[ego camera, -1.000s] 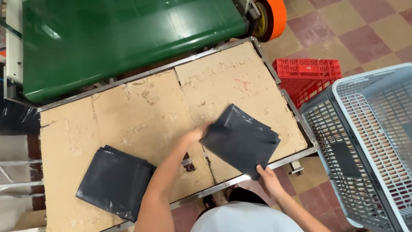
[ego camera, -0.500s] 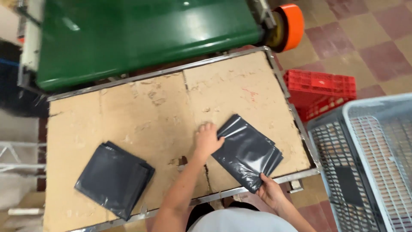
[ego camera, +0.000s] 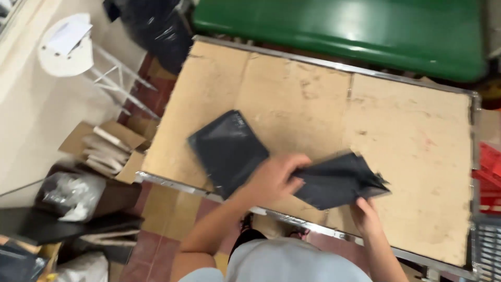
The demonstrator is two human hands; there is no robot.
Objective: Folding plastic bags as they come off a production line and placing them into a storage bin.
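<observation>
Head view, from my remote seat: the camera has swung left since a moment ago, so the stack of dark bags (ego camera: 228,150) that sat at the tabletop's near left corner now shows near the middle of the near edge, and floor clutter has come into frame. The dark plastic bag (ego camera: 339,180) in work has travelled with the hands toward that stack; half a second back it lay flat and square near the right end, and now it looks folded and crumpled, its right tip lifting off the cardboard-covered tabletop (ego camera: 417,136). My left hand (ego camera: 274,177) curls over the bag's left end, fingers closed on the plastic, just beside the stack. My right hand (ego camera: 365,215) pinches the bag's near right edge from below, at the tabletop's metal rim. I judge the bag is mid-fold and closing on the stack. A green conveyor (ego camera: 344,31) runs along the far edge; an open cardboard box (ego camera: 112,149) sits on the floor left.
</observation>
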